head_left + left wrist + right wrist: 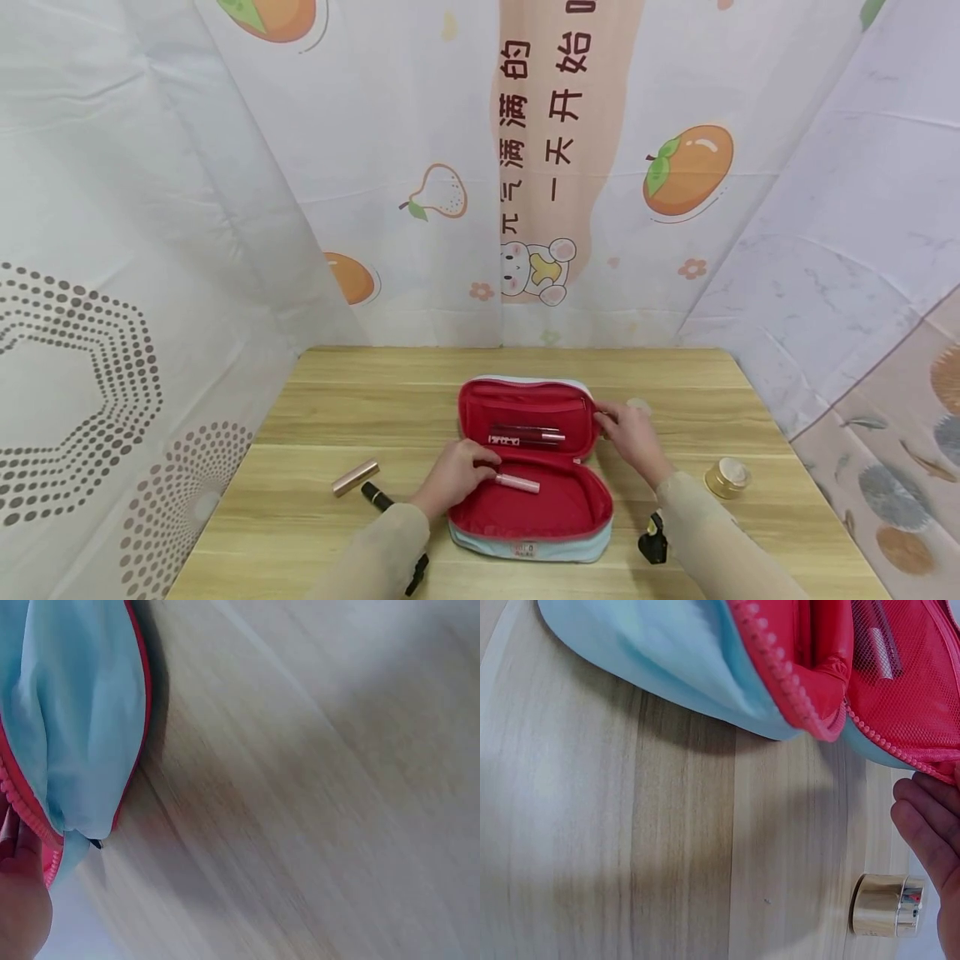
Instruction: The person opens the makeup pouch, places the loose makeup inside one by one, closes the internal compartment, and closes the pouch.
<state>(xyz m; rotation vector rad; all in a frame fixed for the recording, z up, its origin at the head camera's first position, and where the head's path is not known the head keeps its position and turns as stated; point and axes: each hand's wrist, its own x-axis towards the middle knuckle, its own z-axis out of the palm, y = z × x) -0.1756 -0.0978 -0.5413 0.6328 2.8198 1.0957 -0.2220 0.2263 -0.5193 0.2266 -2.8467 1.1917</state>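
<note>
A light-blue zippered pouch with a red lining lies unfolded on the table, its lid half toward the back. Behind the lid's mesh are dark slim tubes. My left hand reaches over the pouch's left edge, fingertips inside. A pale pink tube lies on the lining right at its thumb. In the left wrist view, fingers go in past the zipper, partly hidden. My right hand pinches the lid's right edge, its fingers at the underside.
Left of the pouch lie a rose-gold tube and a black tube on the wooden table. A gold jar stands to the right. Behind the right hand shows a whitish round top. A patterned curtain hangs along the back edge.
</note>
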